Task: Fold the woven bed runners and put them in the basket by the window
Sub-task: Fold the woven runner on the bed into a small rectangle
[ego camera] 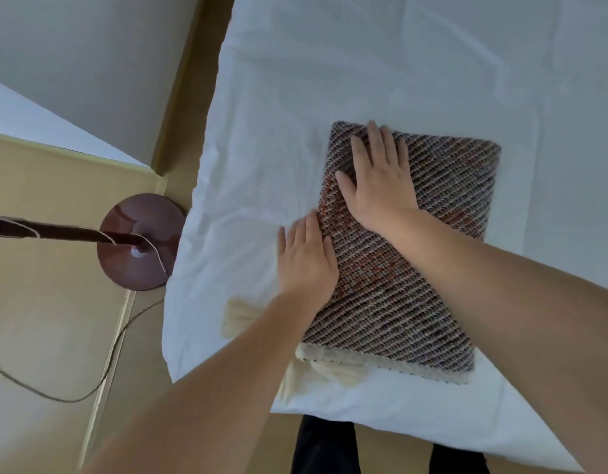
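The lamp pole (pixel 63 231) leaves the left edge — its top unseen; the left forearm (pixel 227 371) covers part of the runner's cream fringe (pixel 333 369).

Woven runner (pixel 429 261): folded flat rectangle, dark w/ cream & reddish weave, cream fringe at near end, near bed's (pixel 295 97) foot corner.

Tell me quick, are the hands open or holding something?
Left hand: open, fingers straight, at the left edge of the folded runner.
Right hand: open, pressed flat on top of the runner, holding nothing.
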Demonstrator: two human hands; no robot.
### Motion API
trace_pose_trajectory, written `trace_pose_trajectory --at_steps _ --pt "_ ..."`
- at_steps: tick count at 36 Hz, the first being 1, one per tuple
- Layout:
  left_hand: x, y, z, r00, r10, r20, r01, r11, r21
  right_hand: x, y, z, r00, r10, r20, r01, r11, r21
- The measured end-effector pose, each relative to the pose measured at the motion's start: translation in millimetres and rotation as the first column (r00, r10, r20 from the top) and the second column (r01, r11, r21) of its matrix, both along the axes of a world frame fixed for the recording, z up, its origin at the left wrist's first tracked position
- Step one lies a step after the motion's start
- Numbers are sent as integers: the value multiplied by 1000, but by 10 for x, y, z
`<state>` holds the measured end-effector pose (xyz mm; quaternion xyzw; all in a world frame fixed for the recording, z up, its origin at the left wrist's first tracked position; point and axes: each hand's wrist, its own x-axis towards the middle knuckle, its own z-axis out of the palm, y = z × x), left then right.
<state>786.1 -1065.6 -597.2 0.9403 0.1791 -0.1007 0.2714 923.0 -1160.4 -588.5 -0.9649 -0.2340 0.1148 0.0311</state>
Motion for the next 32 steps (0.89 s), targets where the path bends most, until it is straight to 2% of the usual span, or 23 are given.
trace_pose_trajectory --at_steps 4,8,9,15,21,24,26,28,32 --pt "622 125 -57 999 -21 44 20 1000 11 113 -284 -63 999 -37 -24 35 997 -68" --pt "1244 97 30 989 132 70 -113 969 -221 196 -570 -54 997 -67 -25 64 991 -116" --pt "1342 71 51 986 142 83 -119 965 -235 212 -624 -36 997 -74 -29 70 991 -117" --pt "1433 -108 213 953 126 275 -57 968 -243 227 -894 106 990 -140 -28 136 985 -107" --pt "1537 -49 52 941 81 328 -16 981 -196 170 -930 79 990 -140 -33 137 986 -92" --pt "1608 11 -112 960 69 272 -47 995 -83 162 -844 -17 993 -115 -36 112 990 -89" --pt "1639 -32 -184 988 61 143 -60 998 -10 156 -811 -88 992 -117 -47 112 989 -99" --pt "1629 -102 -221 999 12 30 -14 998 53 168 -855 -160 989 -137 -57 130 986 -108" --pt "1570 -149 -212 990 -127 -63 132 987 90 218 -1202 -240 954 -290 -72 276 949 -155"
